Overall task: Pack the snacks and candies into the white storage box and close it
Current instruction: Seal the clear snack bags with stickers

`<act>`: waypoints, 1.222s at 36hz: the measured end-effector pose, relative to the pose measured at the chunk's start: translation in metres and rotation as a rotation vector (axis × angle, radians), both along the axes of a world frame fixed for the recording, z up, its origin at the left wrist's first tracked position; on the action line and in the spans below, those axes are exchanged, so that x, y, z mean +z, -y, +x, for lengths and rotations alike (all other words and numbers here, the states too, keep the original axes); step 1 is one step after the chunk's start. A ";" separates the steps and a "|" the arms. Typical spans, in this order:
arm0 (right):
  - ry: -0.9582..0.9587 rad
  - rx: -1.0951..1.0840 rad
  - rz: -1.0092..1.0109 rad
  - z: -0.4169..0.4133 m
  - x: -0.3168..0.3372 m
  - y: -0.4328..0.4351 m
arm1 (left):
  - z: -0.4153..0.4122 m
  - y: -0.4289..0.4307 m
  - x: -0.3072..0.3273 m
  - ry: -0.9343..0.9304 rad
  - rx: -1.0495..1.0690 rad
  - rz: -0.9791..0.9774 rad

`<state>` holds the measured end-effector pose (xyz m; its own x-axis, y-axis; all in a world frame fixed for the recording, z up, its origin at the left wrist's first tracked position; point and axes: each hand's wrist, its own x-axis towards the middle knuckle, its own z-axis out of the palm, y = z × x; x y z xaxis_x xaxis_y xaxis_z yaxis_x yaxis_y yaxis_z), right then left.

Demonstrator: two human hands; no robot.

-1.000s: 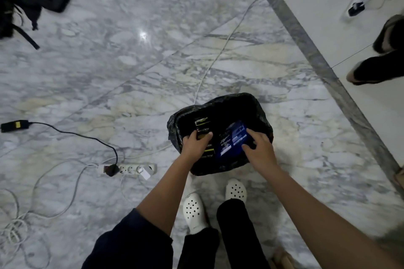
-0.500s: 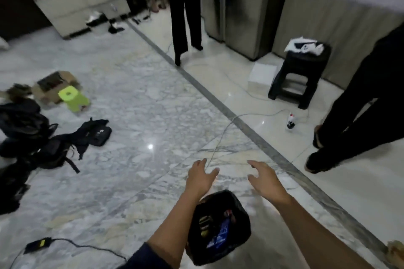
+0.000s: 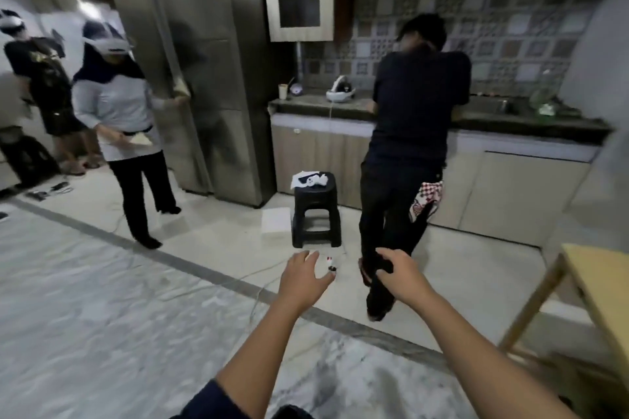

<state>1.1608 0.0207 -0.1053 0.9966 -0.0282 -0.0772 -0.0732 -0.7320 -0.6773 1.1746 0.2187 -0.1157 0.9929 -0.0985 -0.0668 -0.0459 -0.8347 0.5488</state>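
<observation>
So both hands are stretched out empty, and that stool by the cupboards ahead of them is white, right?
Not quite: the head view shows the stool is black, not white. The left hand and right hand are indeed stretched out empty, and it does stand by the cupboards.

The view is swinging up from the marble floor to the kitchen, so the black bag is no longer showing. The left hand (image 3: 304,277) and right hand (image 3: 400,274), a second ago gripping packets inside that bag, are now reaching forward in the air, fingers loosely spread, holding nothing. The person at the counter (image 3: 415,119) and the black stool (image 3: 316,211) are now showing in full.
</observation>
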 end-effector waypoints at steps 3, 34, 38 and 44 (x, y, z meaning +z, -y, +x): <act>0.002 -0.097 -0.017 -0.046 0.002 0.017 | -0.016 0.017 -0.003 -0.023 -0.118 0.000; -0.080 -1.408 -0.118 -0.678 0.046 0.227 | -0.484 0.426 0.034 -0.128 -1.519 -0.017; -0.065 -1.497 -0.125 -0.740 0.050 0.244 | -0.550 0.457 0.030 -0.144 -1.621 0.004; -0.078 -1.605 -0.142 -0.814 0.036 0.260 | -0.631 0.497 0.011 -0.166 -1.743 0.063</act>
